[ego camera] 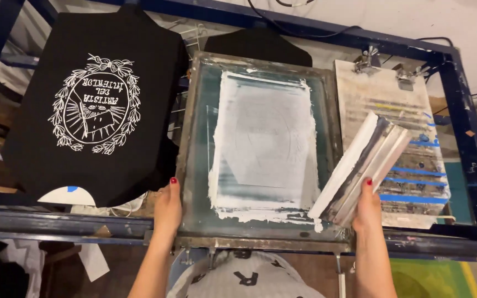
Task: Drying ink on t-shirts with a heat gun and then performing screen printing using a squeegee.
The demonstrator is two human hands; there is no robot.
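Left hand [168,207]: grip clamped on near-left edge of screen frame [194,143]. Right hand [367,208]: grip closed on squeegee [366,165], tilted over frame's right rail. Risk: white ink dripping off blade. Far left: printed black shirt [97,105]; a loose frame could smear it.

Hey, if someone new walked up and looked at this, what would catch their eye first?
Probably the black shirt at upper left, with its white wreath-ringed print. Next, the printing screen in the middle, smeared with white ink, its frame's near edge gripped by the left hand. At right, the right hand holds a white-coated squeegee tilted over the screen's corner, beside an empty paint-streaked board.
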